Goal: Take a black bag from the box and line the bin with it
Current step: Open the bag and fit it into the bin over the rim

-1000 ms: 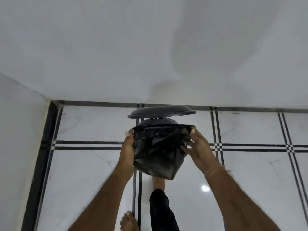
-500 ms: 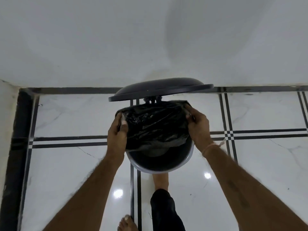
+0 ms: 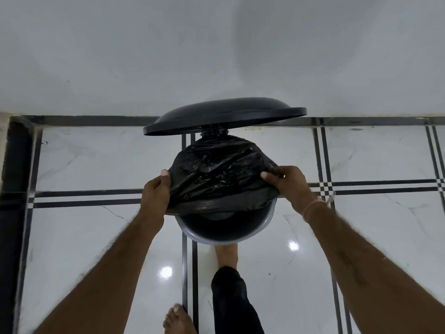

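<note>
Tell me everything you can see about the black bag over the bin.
The black bag is thin, glossy, crinkled plastic, stretched wide over the far part of the open bin, below its raised lid. The left hand grips its left edge and the right hand its right edge, thumbs on top. Its near edge runs straight across the opening, leaving the near rim uncovered.

The bag (image 3: 216, 174) hides the far half of the bin's (image 3: 187, 233) mouth. The left hand (image 3: 154, 196) and right hand (image 3: 289, 186) have fingertips tucked under the bag, out of sight. The far foot's (image 3: 226, 256) toes are hidden under the bin. The near foot (image 3: 178, 319) is cut off at the bottom.
</note>
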The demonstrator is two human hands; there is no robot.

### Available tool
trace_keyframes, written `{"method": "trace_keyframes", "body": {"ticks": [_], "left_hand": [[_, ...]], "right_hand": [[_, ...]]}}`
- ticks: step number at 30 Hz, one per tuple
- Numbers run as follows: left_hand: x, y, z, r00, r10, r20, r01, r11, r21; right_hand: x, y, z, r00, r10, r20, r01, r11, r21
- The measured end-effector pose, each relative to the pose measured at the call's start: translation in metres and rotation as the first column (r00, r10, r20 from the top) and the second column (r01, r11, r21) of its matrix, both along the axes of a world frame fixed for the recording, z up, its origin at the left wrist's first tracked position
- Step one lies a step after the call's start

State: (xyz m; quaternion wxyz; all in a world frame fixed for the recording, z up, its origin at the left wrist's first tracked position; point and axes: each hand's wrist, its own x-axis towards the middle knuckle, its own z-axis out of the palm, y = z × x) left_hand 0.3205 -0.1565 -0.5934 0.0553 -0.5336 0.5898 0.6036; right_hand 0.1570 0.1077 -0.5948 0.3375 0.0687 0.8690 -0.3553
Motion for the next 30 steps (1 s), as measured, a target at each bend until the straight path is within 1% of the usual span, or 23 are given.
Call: {"method": "trace_keyframes", "body": {"ticks": [1,3,4,6,8,9,11,12,16,17,20,22,23,25,27,30], "left_hand": [[0.003,0.001,0.001,1.0,0.025,-0.015,-0.025,1.0,0.004],[0.009,0.002,-0.001,0.997,0.073,-0.024,-0.072,0.997,0.035],[0.014,0.003,-0.003,0.995,0.099,-0.03,-0.096,0.992,0.082],[0.025,0.008,-0.007,0.987,0.158,-0.038,-0.148,0.97,0.192],[0.035,0.016,-0.005,0.967,0.251,-0.035,-0.235,0.939,0.253],[0.039,0.021,-0.005,0.95,0.31,-0.03,-0.29,0.916,0.278],[0.046,0.03,-0.005,0.904,0.425,0.033,-0.413,0.853,0.318],[0.051,0.034,-0.005,0.888,0.454,0.072,-0.45,0.828,0.333],[0.068,0.048,-0.003,0.87,0.454,0.193,-0.492,0.783,0.381],[0.07,0.049,-0.002,0.857,0.472,0.206,-0.514,0.759,0.4],[0.069,0.049,0.0,0.808,0.547,0.22,-0.58,0.67,0.464],[0.067,0.05,0.002,0.791,0.568,0.227,-0.598,0.64,0.482],[0.067,0.051,0.003,0.787,0.573,0.229,-0.603,0.634,0.484],[0.067,0.053,0.004,0.786,0.571,0.236,-0.606,0.636,0.478],[0.068,0.053,0.002,0.791,0.562,0.243,-0.602,0.642,0.475],[0.068,0.054,0.001,0.8,0.55,0.239,-0.594,0.67,0.446]], "right_hand": [[0.006,0.004,-0.001,0.999,-0.043,0.026,0.043,0.999,-0.021],[0.021,0.008,0.003,0.989,-0.135,0.06,0.142,0.983,-0.114],[0.025,0.01,0.001,0.978,-0.197,0.071,0.206,0.963,-0.171],[0.034,0.012,-0.004,0.952,-0.3,0.061,0.306,0.924,-0.229],[0.044,0.01,-0.002,0.922,-0.386,0.036,0.384,0.896,-0.222],[0.049,0.009,-0.004,0.892,-0.452,0.016,0.445,0.871,-0.205],[0.061,0.011,-0.007,0.845,-0.535,-0.024,0.522,0.833,-0.184],[0.07,0.012,-0.007,0.831,-0.554,-0.039,0.542,0.824,-0.165],[0.105,0.016,-0.01,0.775,-0.629,-0.054,0.623,0.776,-0.094],[0.11,0.016,-0.011,0.75,-0.661,-0.033,0.656,0.749,-0.092],[0.121,0.017,-0.015,0.628,-0.774,0.077,0.778,0.622,-0.094],[0.125,0.016,-0.014,0.609,-0.788,0.089,0.793,0.603,-0.089],[0.127,0.015,-0.011,0.606,-0.79,0.092,0.795,0.599,-0.095],[0.13,0.012,-0.004,0.573,-0.806,0.148,0.819,0.555,-0.144],[0.131,0.006,0.005,0.526,-0.811,0.255,0.85,0.492,-0.187],[0.13,-0.001,0.013,0.439,-0.783,0.441,0.897,0.411,-0.164]]}}
